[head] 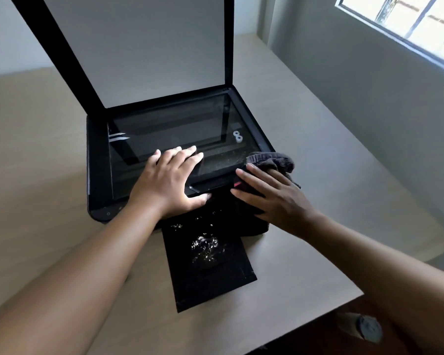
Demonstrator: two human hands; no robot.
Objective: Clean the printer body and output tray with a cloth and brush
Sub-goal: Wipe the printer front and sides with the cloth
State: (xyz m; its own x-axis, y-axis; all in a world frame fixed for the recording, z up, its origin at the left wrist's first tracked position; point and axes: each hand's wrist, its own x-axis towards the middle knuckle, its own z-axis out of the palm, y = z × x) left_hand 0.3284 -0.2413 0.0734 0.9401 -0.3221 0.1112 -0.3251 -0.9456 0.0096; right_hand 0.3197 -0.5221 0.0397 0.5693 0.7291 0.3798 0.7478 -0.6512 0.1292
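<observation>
A black printer (98, 160) stands on a beige table, its scanner lid (149, 47) raised upright and the glass (174, 134) bare. Its black output tray (210, 272) sticks out toward me, speckled with pale dust. My left hand (167, 183) lies flat on the front edge of the scanner bed, fingers spread, holding nothing. My right hand (272, 196) presses a dark grey cloth (272, 161) onto the printer's front right corner. No brush is in view.
The beige table (36, 149) runs wide to the left and behind the printer. Its right edge is close to the printer, near a grey wall with a window (405, 24). A dark floor shows at the bottom right.
</observation>
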